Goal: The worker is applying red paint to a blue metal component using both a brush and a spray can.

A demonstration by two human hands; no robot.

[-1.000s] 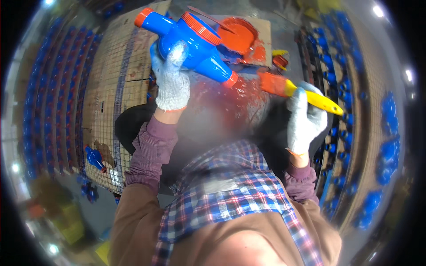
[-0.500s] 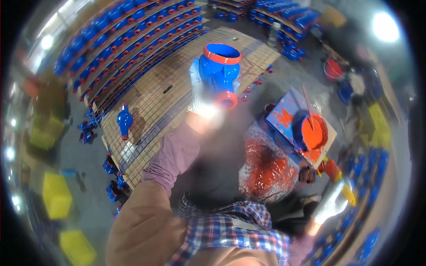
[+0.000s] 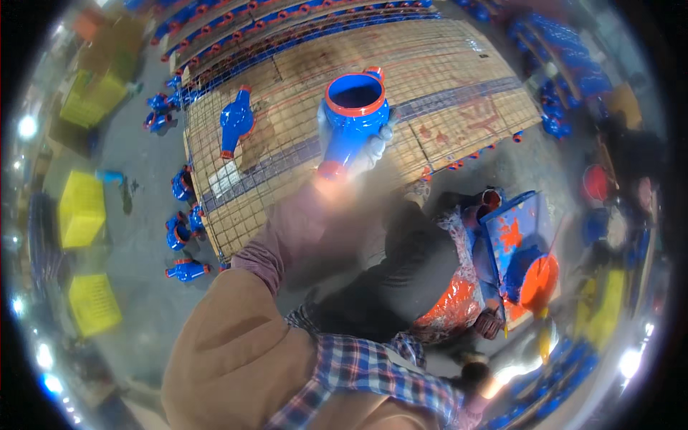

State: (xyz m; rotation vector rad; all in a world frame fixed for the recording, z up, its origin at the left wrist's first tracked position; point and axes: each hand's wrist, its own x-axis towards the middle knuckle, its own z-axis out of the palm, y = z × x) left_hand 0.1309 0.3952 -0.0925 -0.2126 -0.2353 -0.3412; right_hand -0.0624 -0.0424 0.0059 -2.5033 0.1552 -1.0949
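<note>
My left hand (image 3: 371,152), in a pale glove, is closed around a blue water meter housing (image 3: 351,132) with red rims. Its wide round mouth faces up toward me; one red pipe end points down toward my wrist, the other shows behind the mouth. Housing and hand are above a mesh-covered board platform (image 3: 287,161). At the lower right, my gloved right hand (image 3: 522,367) is smeared by glare and motion. It is closed on a yellow-handled tool (image 3: 547,340), whose far end I cannot make out.
Another blue housing (image 3: 236,123) lies on the platform. Racked housings (image 3: 287,25) fill the back, and several sit on the floor (image 3: 188,270) at left. A red paint bucket (image 3: 539,281) stands by a paint-stained blue board (image 3: 510,233) at right. Yellow crates (image 3: 82,208) stand far left.
My view has turned to the right, so the platform fills more of it. The held housing has tilted, its mouth opening more toward me. My right hand has moved lower with the yellow-handled tool.
</note>
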